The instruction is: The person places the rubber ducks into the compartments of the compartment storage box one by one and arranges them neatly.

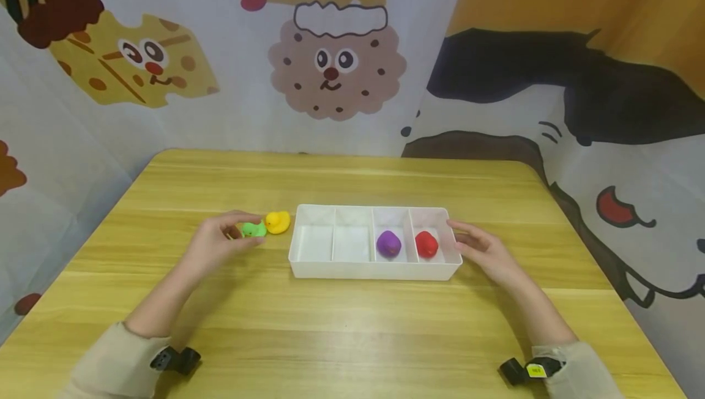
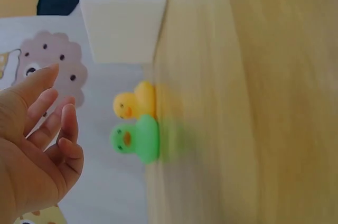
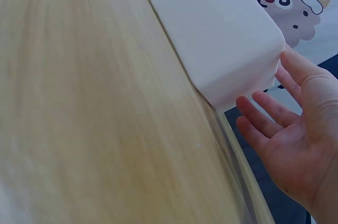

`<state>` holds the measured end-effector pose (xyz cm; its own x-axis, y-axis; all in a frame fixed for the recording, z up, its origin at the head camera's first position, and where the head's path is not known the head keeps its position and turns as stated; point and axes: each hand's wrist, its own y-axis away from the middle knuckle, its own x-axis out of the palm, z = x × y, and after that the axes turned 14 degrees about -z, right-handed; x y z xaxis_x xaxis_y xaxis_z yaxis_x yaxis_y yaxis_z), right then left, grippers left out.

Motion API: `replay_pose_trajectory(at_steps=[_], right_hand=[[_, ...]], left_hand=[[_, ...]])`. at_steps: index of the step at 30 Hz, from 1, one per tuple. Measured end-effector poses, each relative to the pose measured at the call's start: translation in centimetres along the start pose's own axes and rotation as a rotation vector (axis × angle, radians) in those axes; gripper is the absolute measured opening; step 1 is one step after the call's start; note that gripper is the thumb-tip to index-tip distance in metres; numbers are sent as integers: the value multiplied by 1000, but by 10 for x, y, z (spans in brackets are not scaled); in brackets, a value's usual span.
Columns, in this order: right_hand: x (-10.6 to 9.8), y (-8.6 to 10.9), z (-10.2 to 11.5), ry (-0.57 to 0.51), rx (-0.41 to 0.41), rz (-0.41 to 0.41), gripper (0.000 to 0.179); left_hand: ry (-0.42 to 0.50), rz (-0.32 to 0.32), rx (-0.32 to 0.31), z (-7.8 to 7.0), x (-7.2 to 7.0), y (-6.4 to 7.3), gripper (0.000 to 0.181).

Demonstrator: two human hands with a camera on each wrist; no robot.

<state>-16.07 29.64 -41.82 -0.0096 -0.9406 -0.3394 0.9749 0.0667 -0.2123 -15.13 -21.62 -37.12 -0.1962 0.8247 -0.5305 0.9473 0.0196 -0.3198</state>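
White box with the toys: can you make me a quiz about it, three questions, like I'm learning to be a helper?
1. Count: how many sections of the white box have a toy inside?
2. True or false: the yellow duck is between the green duck and the box.
3. Pick one: which color toy is nearest the right hand? A, yellow; B, purple; C, red.

Key:
1. Two: one holds the purple toy, another the red toy.
2. True.
3. C, red.
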Motion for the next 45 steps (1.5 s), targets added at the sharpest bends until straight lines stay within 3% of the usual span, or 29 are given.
replay_pose_trajectory(at_steps=[9, 15, 31, 38, 45], right_hand=[[-1, 0, 0, 5, 10, 11, 47], [0, 0, -1, 13, 16, 5, 47], [-1, 0, 0, 18, 43, 7, 49], [-2, 0, 0, 30, 54, 4, 49], [-1, 1, 1, 29, 51, 0, 49]], left_hand=[[-70, 43, -57, 21, -8, -10, 42], [-108, 68, -62, 32, -11, -15, 44], [-73, 157, -59, 50, -6, -24, 40], [-72, 148, -56, 54, -6, -25, 39], [-77, 126, -99, 55, -10, -23, 40]])
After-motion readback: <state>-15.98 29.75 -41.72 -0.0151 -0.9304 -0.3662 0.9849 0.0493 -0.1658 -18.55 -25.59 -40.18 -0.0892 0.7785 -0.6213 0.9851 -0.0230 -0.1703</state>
